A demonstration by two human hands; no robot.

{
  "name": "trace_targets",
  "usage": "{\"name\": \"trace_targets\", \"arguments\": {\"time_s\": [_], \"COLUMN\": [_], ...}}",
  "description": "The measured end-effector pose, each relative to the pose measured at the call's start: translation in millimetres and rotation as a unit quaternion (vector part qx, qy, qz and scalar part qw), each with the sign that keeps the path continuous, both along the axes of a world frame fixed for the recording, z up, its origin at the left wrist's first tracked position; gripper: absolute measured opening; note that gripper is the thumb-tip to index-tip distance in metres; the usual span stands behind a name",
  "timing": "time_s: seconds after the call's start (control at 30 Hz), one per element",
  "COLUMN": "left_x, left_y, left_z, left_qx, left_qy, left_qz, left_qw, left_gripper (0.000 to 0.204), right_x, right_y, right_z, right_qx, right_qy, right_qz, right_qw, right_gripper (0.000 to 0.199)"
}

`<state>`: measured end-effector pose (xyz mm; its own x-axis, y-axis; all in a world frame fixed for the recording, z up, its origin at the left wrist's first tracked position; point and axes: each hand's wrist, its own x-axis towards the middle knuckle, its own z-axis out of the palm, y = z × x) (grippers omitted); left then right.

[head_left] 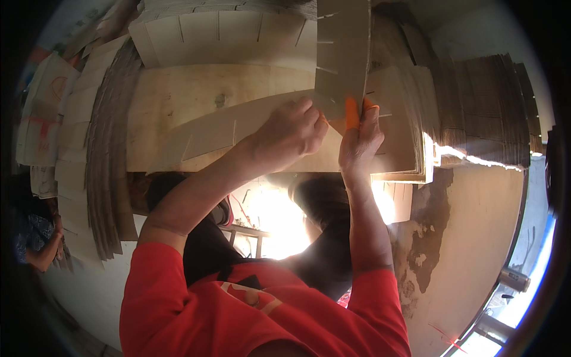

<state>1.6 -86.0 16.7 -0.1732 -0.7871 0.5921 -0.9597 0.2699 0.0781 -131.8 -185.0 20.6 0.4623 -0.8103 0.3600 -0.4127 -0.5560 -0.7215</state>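
Observation:
My right hand (361,140), with orange covers on its fingertips, grips the lower end of a long grey-brown slotted cardboard strip (343,47). That strip points away from me and has short slits along its left edge. Just left of it, my left hand (294,126) is closed, fingers bent and pinched, at the right end of a second slotted cardboard strip (208,130). This one stretches leftward beneath my left forearm, over the wooden board. The two strips meet between my hands, but my fingers partly hide the joint, so I cannot tell whether their slits are engaged.
More slotted cardboard (232,38) is piled at the back of the wooden board (172,89). Tall cardboard stacks stand at left (110,149) and right (488,110), with a nearer stack (395,128) beside my right hand. Another person's arm (44,253) shows at far left.

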Motion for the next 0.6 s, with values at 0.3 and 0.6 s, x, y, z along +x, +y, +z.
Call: {"name": "trace_targets", "arguments": {"time_s": [0.3, 0.6], "left_x": [56.5, 166.0], "left_y": [-14.6, -116.0], "left_z": [38.1, -38.5], "left_qx": [0.235, 0.035], "left_qy": [0.207, -0.053], "left_qz": [0.004, 0.237], "left_qw": [0.949, 0.97], "left_gripper": [0.042, 0.038], "right_x": [0.7, -9.3], "right_y": [1.1, 22.0], "right_z": [-14.9, 5.3], "right_qx": [-0.101, -0.063], "right_qy": [-0.043, 0.004], "right_qz": [-0.026, -0.074], "right_qw": [0.994, 0.995], "right_gripper": [0.016, 0.022]}}
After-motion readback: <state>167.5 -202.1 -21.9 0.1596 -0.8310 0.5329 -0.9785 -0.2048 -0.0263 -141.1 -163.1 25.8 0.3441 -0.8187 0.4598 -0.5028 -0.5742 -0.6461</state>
